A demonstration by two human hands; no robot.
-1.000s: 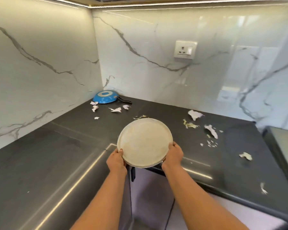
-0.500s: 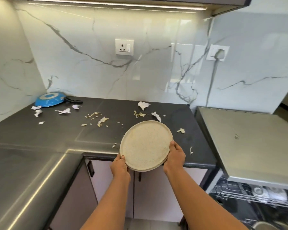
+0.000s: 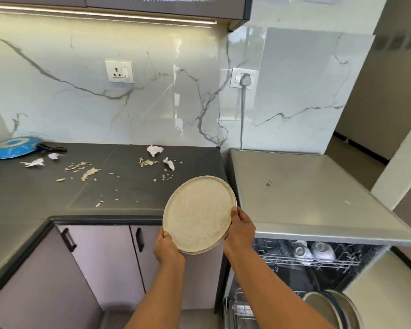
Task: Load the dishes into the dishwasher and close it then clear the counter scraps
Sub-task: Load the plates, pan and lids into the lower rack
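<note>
The round speckled plate (image 3: 198,214) is being held in the air between both hands, tilted so its face is looking up and toward the camera, with its far rim higher than its near rim. Being round, it is showing no long axis; it is reading as a slight oval only because of the tilt. It is hanging over the front edge of the dark worktop (image 3: 119,193), just left of the open dishwasher (image 3: 318,267).

The left hand (image 3: 167,249) is making its grip at the plate's lower left rim, fingers curled underneath and out of sight, thumb lying on the rim. The right hand (image 3: 241,227) is gripping the right rim, thumb on the top edge and fingers wrapping behind. Whether a second plate is sitting under the first is hard to make out; a doubled edge is showing at the bottom.

Below and right of the right grip, the dishwasher's upper rack (image 3: 306,257) is holding a couple of pale cups, blurred. Lower still, a round metal vessel (image 3: 330,309) is being cut off by the frame's bottom edge.

Up and left of the left grip, paper and peel scraps (image 3: 86,170) are lying scattered over the worktop, and farther left a blue pan (image 3: 13,147) is sitting upside down against the marble wall.
</note>
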